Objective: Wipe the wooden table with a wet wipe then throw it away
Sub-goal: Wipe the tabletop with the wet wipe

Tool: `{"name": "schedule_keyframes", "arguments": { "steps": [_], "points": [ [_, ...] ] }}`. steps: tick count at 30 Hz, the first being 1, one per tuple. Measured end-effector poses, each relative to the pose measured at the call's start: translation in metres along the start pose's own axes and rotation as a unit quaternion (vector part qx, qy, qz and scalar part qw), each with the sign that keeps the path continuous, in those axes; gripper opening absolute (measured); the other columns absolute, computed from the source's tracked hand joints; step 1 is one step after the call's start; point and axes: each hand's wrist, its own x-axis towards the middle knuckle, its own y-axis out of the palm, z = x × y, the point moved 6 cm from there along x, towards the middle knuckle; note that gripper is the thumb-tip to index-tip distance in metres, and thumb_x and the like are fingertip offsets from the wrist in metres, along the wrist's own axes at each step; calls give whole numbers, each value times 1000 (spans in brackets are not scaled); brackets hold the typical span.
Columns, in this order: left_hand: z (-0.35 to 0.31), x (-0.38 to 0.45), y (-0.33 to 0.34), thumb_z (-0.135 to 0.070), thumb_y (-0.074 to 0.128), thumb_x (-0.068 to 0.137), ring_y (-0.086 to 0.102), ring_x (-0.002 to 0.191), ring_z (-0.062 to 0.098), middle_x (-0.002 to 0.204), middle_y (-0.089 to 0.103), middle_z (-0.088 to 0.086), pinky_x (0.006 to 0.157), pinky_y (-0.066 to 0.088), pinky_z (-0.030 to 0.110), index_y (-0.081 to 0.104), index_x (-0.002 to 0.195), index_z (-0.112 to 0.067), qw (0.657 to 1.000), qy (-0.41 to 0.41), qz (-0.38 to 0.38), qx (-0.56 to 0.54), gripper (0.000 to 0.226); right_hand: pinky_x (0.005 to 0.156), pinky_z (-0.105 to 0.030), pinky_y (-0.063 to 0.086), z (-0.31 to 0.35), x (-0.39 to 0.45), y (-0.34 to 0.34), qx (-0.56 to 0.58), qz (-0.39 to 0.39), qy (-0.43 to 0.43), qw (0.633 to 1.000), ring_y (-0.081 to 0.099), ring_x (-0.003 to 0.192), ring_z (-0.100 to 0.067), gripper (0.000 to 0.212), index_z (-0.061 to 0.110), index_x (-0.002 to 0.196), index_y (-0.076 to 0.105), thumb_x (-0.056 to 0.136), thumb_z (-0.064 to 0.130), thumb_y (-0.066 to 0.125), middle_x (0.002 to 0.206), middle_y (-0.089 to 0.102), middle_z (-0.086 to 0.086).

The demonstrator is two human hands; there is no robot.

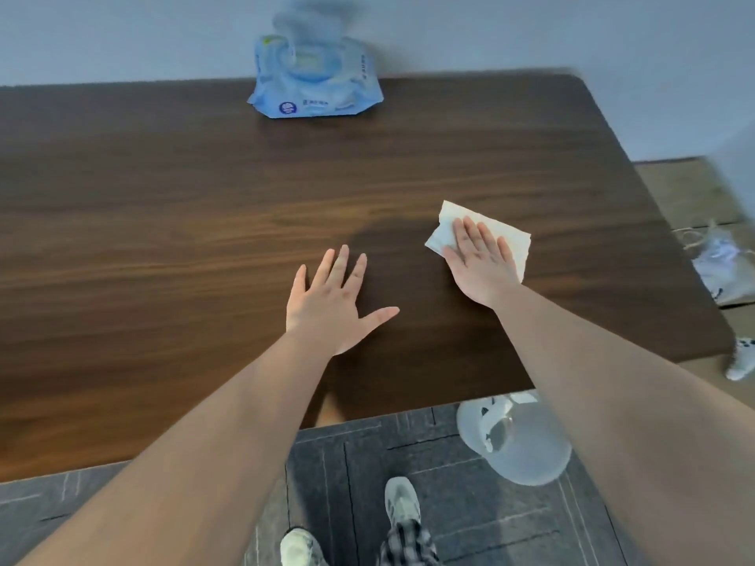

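A dark wooden table (184,222) fills most of the view. My right hand (482,263) lies flat, palm down, on a white wet wipe (449,224) spread on the table's right part; the wipe shows beyond the fingertips and on both sides of the hand. My left hand (331,300) rests flat on the bare wood to the left of it, fingers spread, holding nothing. A darker damp patch shows on the wood between the two hands.
A blue pack of wet wipes (314,81) stands at the table's far edge by the wall. A translucent white bin (510,439) sits on the floor below the near edge, right of my feet. A white bag (719,267) lies on the floor at right.
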Motion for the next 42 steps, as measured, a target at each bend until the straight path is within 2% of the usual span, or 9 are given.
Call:
{"name": "schedule_keyframes", "arguments": {
  "steps": [5,11,15,20,25,31,37,42],
  "points": [
    [-74,36,7,-88,7,72,-18,145,20,159,-19,0,118,-3,50,-16,148,-31,998,43,33,34,98,117,-38,-8,-109,3,-19,26,-9,73,997,-11,147,-11,56,28,151,-7,100,45,9,160,-10,8],
    [-82,45,18,-92,5,66,-26,142,22,156,-27,1,115,-10,52,-22,145,-33,998,19,47,33,102,118,-38,-8,-204,-10,-33,51,-18,154,987,-11,146,-11,57,27,151,-5,99,46,10,160,-10,8],
    [-82,43,17,-92,5,66,-26,142,21,156,-27,1,115,-10,52,-22,146,-33,998,19,52,29,103,118,-39,-9,-216,-23,-29,65,-16,169,983,-11,147,-12,57,27,151,-6,99,45,9,160,-10,8],
    [-80,39,12,-89,9,70,-21,144,19,157,-23,1,116,-6,48,-16,148,-30,998,32,44,15,101,117,-40,-11,-199,-43,-18,73,-5,176,982,-13,146,-14,56,25,150,-9,100,43,7,160,-13,4],
    [-49,11,13,-81,15,79,-13,146,14,160,-14,-3,119,0,43,-10,151,-24,999,25,16,-22,96,116,-39,-12,-143,-64,2,64,10,142,988,-15,146,-15,57,24,150,-11,100,43,6,160,-15,3],
    [53,-45,11,-82,14,77,-12,146,14,160,-13,-2,119,2,42,-12,151,-21,998,-61,10,-29,99,117,-41,-12,-28,-76,32,25,35,58,997,-17,146,-15,58,23,150,-14,99,43,5,160,-18,3],
    [197,-135,34,-86,13,71,-11,147,18,160,-14,4,119,4,43,-12,150,-15,979,-197,36,-45,109,117,-41,-15,139,-91,62,-30,52,-84,995,-21,145,-16,56,23,148,-17,100,42,3,158,-21,4],
    [315,-211,56,-89,11,64,-7,147,24,160,-9,12,119,6,44,-8,150,-6,949,-309,35,-57,121,114,-37,-17,299,-103,92,-64,74,-222,970,-23,144,-14,57,24,149,-16,100,44,3,158,-22,6]
  ]
}}
